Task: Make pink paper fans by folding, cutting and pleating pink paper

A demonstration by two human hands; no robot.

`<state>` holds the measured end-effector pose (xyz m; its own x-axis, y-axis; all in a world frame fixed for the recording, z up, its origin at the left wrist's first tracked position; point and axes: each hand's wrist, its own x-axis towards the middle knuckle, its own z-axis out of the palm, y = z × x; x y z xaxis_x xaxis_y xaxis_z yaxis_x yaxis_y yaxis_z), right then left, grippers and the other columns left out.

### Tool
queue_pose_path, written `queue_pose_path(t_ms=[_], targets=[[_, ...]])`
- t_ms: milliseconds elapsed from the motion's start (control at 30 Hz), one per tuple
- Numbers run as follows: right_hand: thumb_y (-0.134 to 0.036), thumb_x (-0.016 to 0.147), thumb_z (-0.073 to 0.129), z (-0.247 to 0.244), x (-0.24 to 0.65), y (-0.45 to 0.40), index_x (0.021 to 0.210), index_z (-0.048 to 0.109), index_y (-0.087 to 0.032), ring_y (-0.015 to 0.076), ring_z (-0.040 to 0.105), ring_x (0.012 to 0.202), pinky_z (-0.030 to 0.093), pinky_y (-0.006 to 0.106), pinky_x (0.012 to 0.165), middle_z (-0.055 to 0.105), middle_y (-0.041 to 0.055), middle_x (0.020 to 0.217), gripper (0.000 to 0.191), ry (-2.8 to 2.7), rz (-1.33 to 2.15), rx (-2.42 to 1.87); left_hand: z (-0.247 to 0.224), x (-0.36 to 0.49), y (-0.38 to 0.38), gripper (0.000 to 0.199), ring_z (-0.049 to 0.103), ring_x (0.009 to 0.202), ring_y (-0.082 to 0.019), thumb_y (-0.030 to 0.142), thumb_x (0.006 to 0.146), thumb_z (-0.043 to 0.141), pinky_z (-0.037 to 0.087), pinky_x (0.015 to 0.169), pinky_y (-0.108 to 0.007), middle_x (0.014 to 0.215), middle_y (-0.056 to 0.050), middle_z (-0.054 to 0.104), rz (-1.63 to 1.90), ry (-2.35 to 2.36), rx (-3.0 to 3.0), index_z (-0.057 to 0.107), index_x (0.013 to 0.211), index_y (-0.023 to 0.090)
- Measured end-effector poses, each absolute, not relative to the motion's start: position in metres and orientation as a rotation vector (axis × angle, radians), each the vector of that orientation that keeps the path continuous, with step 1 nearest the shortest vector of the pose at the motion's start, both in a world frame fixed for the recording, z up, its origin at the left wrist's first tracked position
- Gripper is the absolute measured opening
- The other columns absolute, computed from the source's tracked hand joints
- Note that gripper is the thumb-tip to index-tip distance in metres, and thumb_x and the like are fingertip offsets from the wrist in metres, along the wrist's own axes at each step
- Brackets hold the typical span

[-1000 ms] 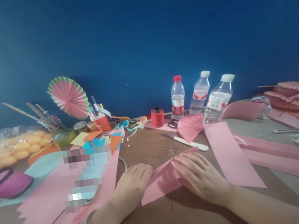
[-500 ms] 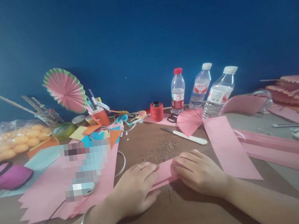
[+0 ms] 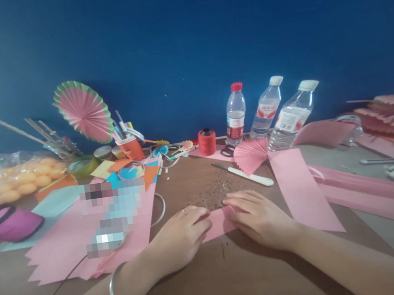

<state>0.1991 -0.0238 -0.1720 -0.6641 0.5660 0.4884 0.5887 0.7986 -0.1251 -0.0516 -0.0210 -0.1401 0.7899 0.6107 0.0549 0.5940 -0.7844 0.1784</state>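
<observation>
A narrow folded strip of pink paper (image 3: 220, 223) lies across the brown tabletop, its two ends covered by my hands. My left hand (image 3: 181, 236), with a ring and a silver bangle, closes on the left end, fingers curled over it. At the other end, my right hand (image 3: 260, 224) grips the paper with bent fingers; its thumb is hidden. Just beyond the strip, small dark specks (image 3: 220, 185) are scattered on the table. Farther back lie a white-handled knife (image 3: 255, 177) and a pleated pink paper fan (image 3: 251, 156).
Pink sheets (image 3: 61, 247) lie at left, beside a purple container (image 3: 11, 224) and a bag of orange balls (image 3: 23, 180). A red thread spool (image 3: 207, 143), scissors (image 3: 227, 151) and several water bottles (image 3: 236, 118) stand or lie behind. More pink paper (image 3: 306, 191) is at right.
The raised fold along the strip's near edge no longer shows; its visible face looks flat. My left thumb has drawn in beneath the fingers. The view has shifted slightly.
</observation>
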Motion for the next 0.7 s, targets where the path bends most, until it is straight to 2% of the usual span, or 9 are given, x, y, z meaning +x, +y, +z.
queue_pose_path(t_ms=[100, 167, 200, 267, 367, 467, 600, 700], targets=[[-0.018, 0.088, 0.048, -0.170, 0.201, -0.021, 0.120, 0.053, -0.014, 0.0221, 0.054, 0.105, 0.041, 0.040, 0.091, 0.062, 0.0121, 0.114, 0.032, -2.483, 0.057, -0.950, -0.142, -0.053, -0.022, 0.032, 0.050, 0.110, -0.025, 0.015, 0.088, 0.047, 0.040, 0.095, -0.042, 0.122, -0.009, 0.055, 0.215, 1.110, 2.731, 0.049, 0.120, 0.017], [-0.024, 0.085, 0.054, -0.167, 0.204, -0.018, 0.126, 0.048, -0.012, 0.0249, 0.055, 0.102, 0.041, 0.042, 0.089, 0.062, 0.0136, 0.112, 0.043, -2.514, 0.069, -1.042, -0.143, -0.053, -0.022, 0.040, 0.050, 0.111, -0.026, 0.018, 0.085, 0.051, 0.039, 0.096, -0.043, 0.121, -0.009, 0.056, 0.222, 1.182, 2.669, 0.046, 0.125, 0.018], [-0.027, 0.083, 0.057, -0.164, 0.205, -0.017, 0.123, 0.051, -0.013, 0.0255, 0.055, 0.099, 0.041, 0.042, 0.087, 0.063, 0.0129, 0.109, 0.044, -2.539, 0.065, -1.077, -0.143, -0.053, -0.021, 0.040, 0.051, 0.109, -0.026, 0.018, 0.084, 0.053, 0.039, 0.095, -0.044, 0.119, -0.008, 0.056, 0.213, 1.208, 2.646, 0.046, 0.124, 0.019], [-0.030, 0.082, 0.059, -0.159, 0.207, -0.015, 0.110, 0.058, -0.015, 0.0245, 0.056, 0.091, 0.042, 0.040, 0.081, 0.064, 0.0098, 0.098, 0.032, -2.557, 0.032, -1.094, -0.140, -0.051, -0.020, 0.037, 0.053, 0.103, -0.025, 0.016, 0.083, 0.053, 0.041, 0.090, -0.043, 0.113, -0.006, 0.058, 0.207, 1.255, 2.617, 0.050, 0.120, 0.021], [-0.022, 0.086, 0.053, -0.152, 0.208, -0.014, 0.097, 0.062, -0.015, 0.0217, 0.055, 0.084, 0.041, 0.035, 0.078, 0.064, 0.0075, 0.087, 0.016, -2.501, -0.113, -1.036, -0.131, -0.049, -0.020, 0.021, 0.054, 0.091, -0.023, 0.012, 0.084, 0.049, 0.043, 0.082, -0.039, 0.098, -0.005, 0.057, 0.243, 1.295, 2.620, 0.058, 0.102, 0.020], [-0.017, 0.085, 0.051, -0.146, 0.209, -0.016, 0.088, 0.063, -0.016, 0.0208, 0.056, 0.084, 0.038, 0.035, 0.080, 0.064, 0.0070, 0.085, 0.012, -2.413, -0.184, -1.072, -0.122, -0.048, -0.019, 0.017, 0.054, 0.082, -0.020, 0.008, 0.083, 0.044, 0.042, 0.076, -0.035, 0.089, -0.003, 0.057, 0.292, 1.339, 2.591, 0.057, 0.086, 0.019], [-0.020, 0.079, 0.059, -0.145, 0.215, -0.012, 0.080, 0.064, -0.021, 0.0197, 0.058, 0.080, 0.036, 0.033, 0.080, 0.067, 0.0031, 0.082, 0.006, -2.342, 0.148, -1.306, -0.122, -0.050, -0.014, 0.015, 0.057, 0.072, -0.016, 0.011, 0.084, 0.045, 0.043, 0.066, -0.028, 0.081, 0.002, 0.060, 0.326, 1.367, 2.499, 0.055, 0.086, 0.022], [-0.020, 0.078, 0.059, -0.146, 0.224, -0.004, 0.081, 0.065, -0.024, 0.0176, 0.059, 0.074, 0.039, 0.029, 0.072, 0.068, -0.0010, 0.079, 0.008, -2.293, 0.313, -1.414, -0.127, -0.053, -0.007, 0.016, 0.059, 0.073, -0.015, 0.013, 0.083, 0.046, 0.043, 0.065, -0.026, 0.083, 0.004, 0.063, 0.341, 1.356, 2.457, 0.056, 0.088, 0.024]])
